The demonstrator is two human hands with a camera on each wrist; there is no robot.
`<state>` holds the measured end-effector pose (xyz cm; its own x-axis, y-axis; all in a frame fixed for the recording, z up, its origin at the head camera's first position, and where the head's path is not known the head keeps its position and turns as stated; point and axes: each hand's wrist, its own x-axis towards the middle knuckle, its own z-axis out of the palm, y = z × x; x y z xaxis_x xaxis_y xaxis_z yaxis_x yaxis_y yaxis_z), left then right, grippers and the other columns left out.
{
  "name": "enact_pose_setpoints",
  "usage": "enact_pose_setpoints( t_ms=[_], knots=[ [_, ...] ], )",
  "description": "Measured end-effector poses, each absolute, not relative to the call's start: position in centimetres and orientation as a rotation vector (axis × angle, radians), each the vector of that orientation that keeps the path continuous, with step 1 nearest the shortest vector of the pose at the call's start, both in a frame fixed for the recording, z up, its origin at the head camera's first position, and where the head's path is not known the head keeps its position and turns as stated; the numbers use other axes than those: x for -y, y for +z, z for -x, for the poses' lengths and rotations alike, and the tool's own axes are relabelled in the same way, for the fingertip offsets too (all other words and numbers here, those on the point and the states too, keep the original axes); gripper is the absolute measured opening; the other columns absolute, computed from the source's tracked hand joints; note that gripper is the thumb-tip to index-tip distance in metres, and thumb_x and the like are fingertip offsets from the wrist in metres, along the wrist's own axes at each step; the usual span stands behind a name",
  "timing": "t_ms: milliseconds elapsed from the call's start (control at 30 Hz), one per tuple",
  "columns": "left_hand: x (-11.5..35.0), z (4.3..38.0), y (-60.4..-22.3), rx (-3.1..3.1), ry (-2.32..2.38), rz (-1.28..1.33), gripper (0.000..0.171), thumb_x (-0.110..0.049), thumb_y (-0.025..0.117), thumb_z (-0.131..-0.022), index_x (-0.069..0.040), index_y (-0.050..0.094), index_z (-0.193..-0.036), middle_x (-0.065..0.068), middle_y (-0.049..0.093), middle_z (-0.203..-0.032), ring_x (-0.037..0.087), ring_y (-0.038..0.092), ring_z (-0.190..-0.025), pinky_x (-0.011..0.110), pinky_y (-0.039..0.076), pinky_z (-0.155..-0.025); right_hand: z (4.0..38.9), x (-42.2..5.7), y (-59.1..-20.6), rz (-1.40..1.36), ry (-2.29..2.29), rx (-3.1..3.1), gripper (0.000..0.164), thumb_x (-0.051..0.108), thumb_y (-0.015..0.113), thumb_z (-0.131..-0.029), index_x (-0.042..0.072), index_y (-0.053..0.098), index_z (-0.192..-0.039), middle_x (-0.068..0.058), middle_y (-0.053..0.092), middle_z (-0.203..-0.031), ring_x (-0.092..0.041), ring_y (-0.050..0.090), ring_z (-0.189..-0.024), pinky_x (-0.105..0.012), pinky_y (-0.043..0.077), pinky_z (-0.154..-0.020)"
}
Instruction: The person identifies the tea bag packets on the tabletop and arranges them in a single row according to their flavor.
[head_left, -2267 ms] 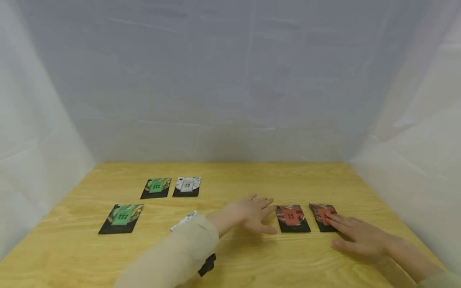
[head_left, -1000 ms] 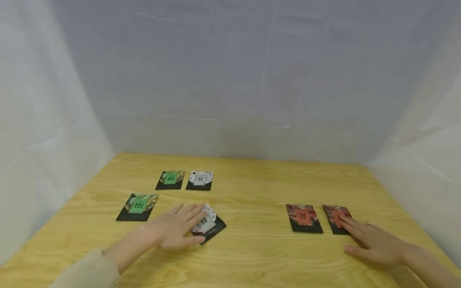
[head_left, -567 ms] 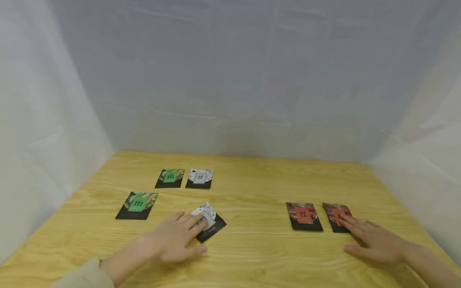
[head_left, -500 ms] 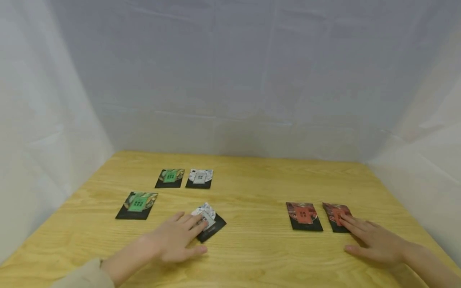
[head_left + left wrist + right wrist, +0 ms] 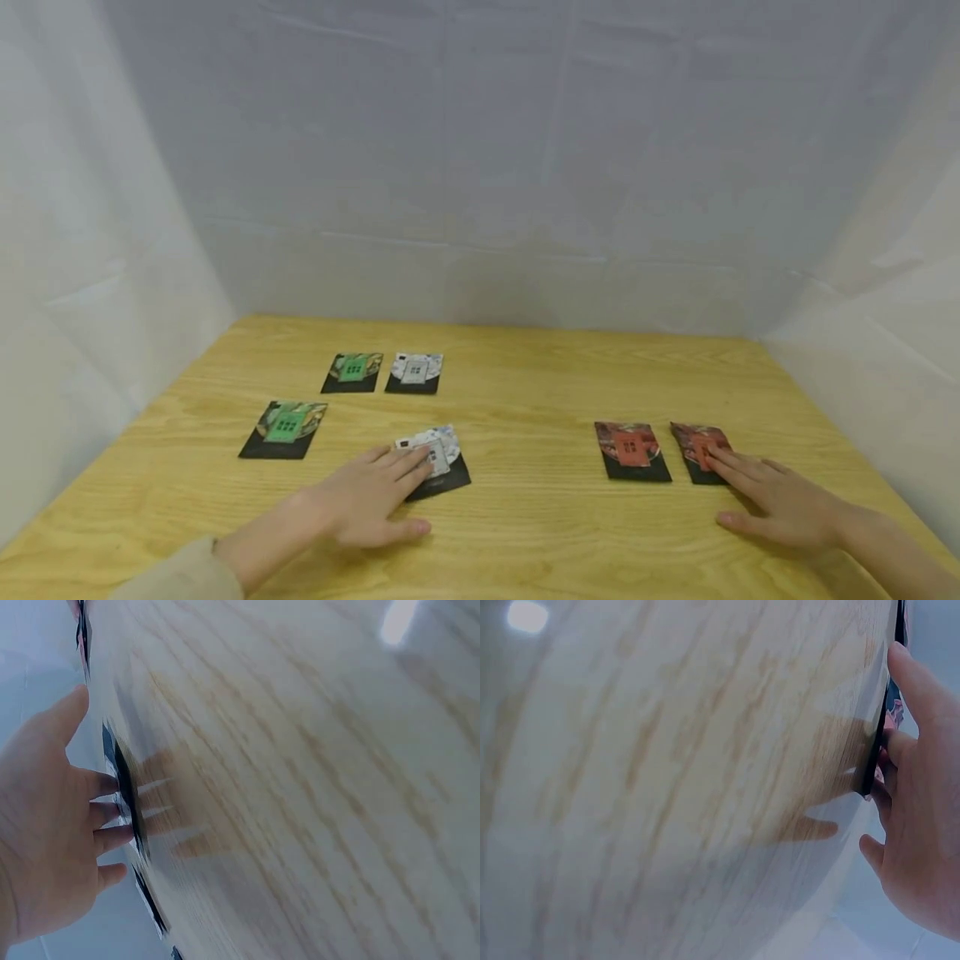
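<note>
Flat on the wooden table (image 5: pixel 525 533) lies a white-and-black packet (image 5: pixel 447 463), turned slightly askew. My left hand (image 5: pixel 367 496) rests its straight fingertips on that packet's left part, thumb spread out over the wood. In the left wrist view, the fingers of the left hand (image 5: pixel 52 817) reach the packet's edge (image 5: pixel 124 787). Over at the right, my right hand (image 5: pixel 783 500) touches a red-and-black packet (image 5: pixel 693 450) with extended fingers, covering its lower right corner. A second red-and-black packet (image 5: pixel 633 452) lies just left of it.
Farther back sit a green-and-black packet (image 5: pixel 352 372) and another white-and-black packet (image 5: pixel 415 372), side by side. One more green-and-black packet (image 5: pixel 283 430) lies nearer, at the left. White sheeting (image 5: pixel 495 167) hangs behind the table and along both sides.
The left hand has come back left from beside the red packets onto the near white packet, which has turned counterclockwise to lie straighter. The right hand has stayed on its red packet.
</note>
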<state>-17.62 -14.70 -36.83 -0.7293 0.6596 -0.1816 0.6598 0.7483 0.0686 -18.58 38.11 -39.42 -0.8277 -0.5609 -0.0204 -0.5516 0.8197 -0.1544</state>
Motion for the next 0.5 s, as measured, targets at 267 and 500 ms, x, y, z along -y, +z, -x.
enact_pose_setpoints(
  t_ms=[267,500],
  knots=[
    [14.3,18.9,-37.0,-2.685,0.013,-1.109,0.080,-0.066,0.028,-0.090,-0.010,0.027,-0.147,0.008,0.015,-0.154,0.025,0.015,-0.139,0.047,0.013,-0.112,18.5,-37.9,-39.1,0.892,-0.224,-2.933,0.064,0.038,0.056,-0.092,-0.002,0.040,-0.139,-0.023,0.037,-0.141,-0.046,0.040,-0.122,-0.065,0.030,-0.092],
    [13.3,20.0,-37.0,-2.659,-0.024,-1.198,0.081,-0.067,0.028,-0.090,-0.011,0.026,-0.148,0.006,0.016,-0.154,0.024,0.017,-0.139,0.046,0.013,-0.112,18.5,-38.0,-39.2,0.914,-0.224,-2.918,0.062,0.036,0.055,-0.092,-0.002,0.040,-0.139,-0.025,0.037,-0.141,-0.047,0.040,-0.121,-0.067,0.031,-0.090]
  ],
)
